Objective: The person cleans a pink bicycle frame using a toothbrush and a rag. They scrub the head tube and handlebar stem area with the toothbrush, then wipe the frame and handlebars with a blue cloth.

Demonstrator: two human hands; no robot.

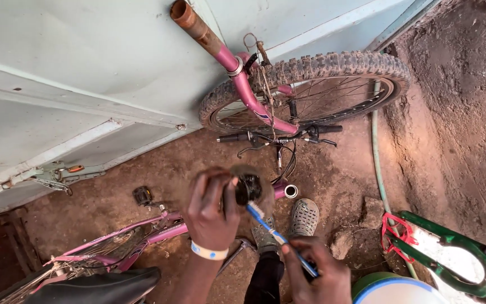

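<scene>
Pink bicycle frame [243,84], blue toothbrush [279,236], seemingly black part [247,188]

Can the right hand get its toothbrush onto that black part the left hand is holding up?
Probably yes. The right hand holds the toothbrush with its bristles already at the black part, which the left hand holds up in the open, nothing between.

Bare reddish-brown dirt ground [338,180], lumpy and strewn with small stones [371,213], rising to a rough earthen bank [468,95] on the right. Along the upper left, a pale blue-grey sheet-metal gate [74,73] with raised ribs and a sliding latch [57,173] low down. Beside the bank, a pale green hose [376,146] trailing over the soil; flat, even daylight throughout, with no hard shadows.
</scene>
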